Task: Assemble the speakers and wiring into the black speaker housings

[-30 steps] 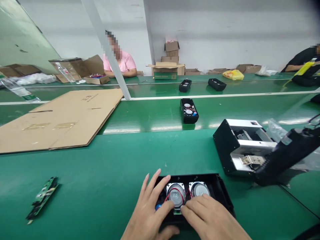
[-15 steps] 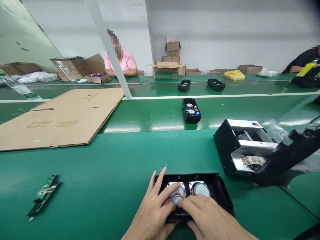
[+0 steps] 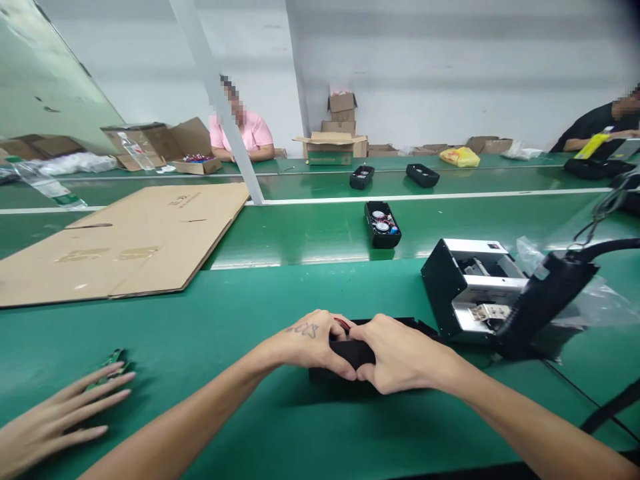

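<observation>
Two hands squeeze a black box on the green table.

The left hand (image 3: 313, 343) and right hand (image 3: 397, 360) wrap tight around the black speaker box (image 3: 350, 353), tipped on its edge to hold it steady (another person's hand (image 3: 60, 417) rests nearby).

Both of the person's hands clasp a black plastic speaker housing (image 3: 350, 352) on the green tabletop (image 3: 235, 320): the left hand (image 3: 313, 343) and the right hand (image 3: 400, 353) curl over its near edge, thumbs meeting. A co-worker's hand (image 3: 55, 420) lies flat at the lower left, covering a green circuit board (image 3: 114, 360). A black and silver metal machine (image 3: 470, 290) stands just right of the housing. A flattened brown cardboard sheet (image 3: 125, 240) lies farther back on the left.
</observation>
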`<state>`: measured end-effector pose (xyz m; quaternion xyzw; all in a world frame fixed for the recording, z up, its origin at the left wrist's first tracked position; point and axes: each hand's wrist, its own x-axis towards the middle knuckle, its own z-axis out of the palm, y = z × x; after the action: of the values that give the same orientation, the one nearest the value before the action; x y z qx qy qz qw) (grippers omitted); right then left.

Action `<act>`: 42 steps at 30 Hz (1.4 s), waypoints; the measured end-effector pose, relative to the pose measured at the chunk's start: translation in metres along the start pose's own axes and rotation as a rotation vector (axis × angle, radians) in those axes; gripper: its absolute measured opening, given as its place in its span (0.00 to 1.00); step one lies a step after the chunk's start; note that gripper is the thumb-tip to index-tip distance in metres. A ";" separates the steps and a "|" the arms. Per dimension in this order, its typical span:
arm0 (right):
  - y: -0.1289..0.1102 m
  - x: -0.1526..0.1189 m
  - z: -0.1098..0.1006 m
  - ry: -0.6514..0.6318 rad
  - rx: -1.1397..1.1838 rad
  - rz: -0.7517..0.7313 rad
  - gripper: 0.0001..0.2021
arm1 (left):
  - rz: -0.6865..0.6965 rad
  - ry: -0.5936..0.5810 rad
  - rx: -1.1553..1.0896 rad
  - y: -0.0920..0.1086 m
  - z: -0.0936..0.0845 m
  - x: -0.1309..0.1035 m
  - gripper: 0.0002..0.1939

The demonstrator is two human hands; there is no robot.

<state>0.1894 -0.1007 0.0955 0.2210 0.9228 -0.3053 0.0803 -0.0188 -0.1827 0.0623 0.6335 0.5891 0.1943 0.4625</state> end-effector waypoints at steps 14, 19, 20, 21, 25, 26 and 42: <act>0.013 0.016 0.000 -0.022 0.102 0.000 0.14 | -0.013 -0.017 -0.066 0.000 -0.002 0.007 0.28; 0.017 0.025 -0.004 -0.108 0.149 0.008 0.15 | -0.015 -0.027 -0.073 0.001 -0.002 0.007 0.29; 0.019 0.026 -0.005 -0.119 0.155 0.007 0.16 | -0.013 -0.032 -0.078 0.001 -0.002 0.007 0.28; 0.020 0.028 -0.006 -0.126 0.158 0.005 0.16 | -0.011 -0.037 -0.083 0.000 -0.002 0.007 0.28; 0.021 0.028 -0.009 -0.140 0.174 0.004 0.16 | -0.008 -0.034 -0.094 -0.002 -0.001 0.009 0.27; 0.021 0.026 -0.009 -0.135 0.177 0.004 0.17 | -0.008 -0.026 -0.095 -0.003 -0.001 0.009 0.27; 0.020 0.004 0.033 0.062 0.166 -0.068 0.03 | 0.020 0.013 -0.023 -0.012 0.011 0.008 0.23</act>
<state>0.1956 -0.1049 0.0580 0.2047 0.9032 -0.3765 0.0226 -0.0147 -0.1805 0.0449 0.6326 0.5835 0.2100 0.4640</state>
